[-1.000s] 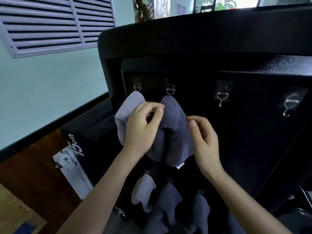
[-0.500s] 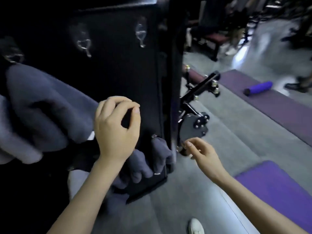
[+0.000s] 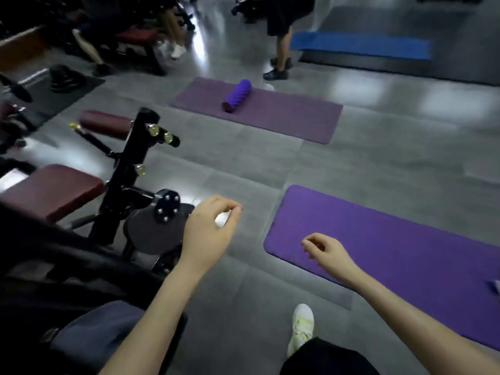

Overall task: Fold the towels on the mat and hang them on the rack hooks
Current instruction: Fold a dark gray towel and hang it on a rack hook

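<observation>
Over the near purple mat (image 3: pixel 405 253), we no longer face the rack (image 3: pixel 40 253) and the grey towel (image 3: pixel 100 328) hanging on it; that hanging looks done. Our left hand (image 3: pixel 211 231) and right hand (image 3: pixel 327 253) show a loose, empty grip. A pale scrap (image 3: pixel 496 287) at the mat's edge may be the next towel. No writing reads.

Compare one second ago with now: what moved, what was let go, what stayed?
The left hand and right hand let go of the dark towel at its hook and now hold nothing. The view swung right, from the rack to the mat. A grey towel stays on the rack.
</observation>
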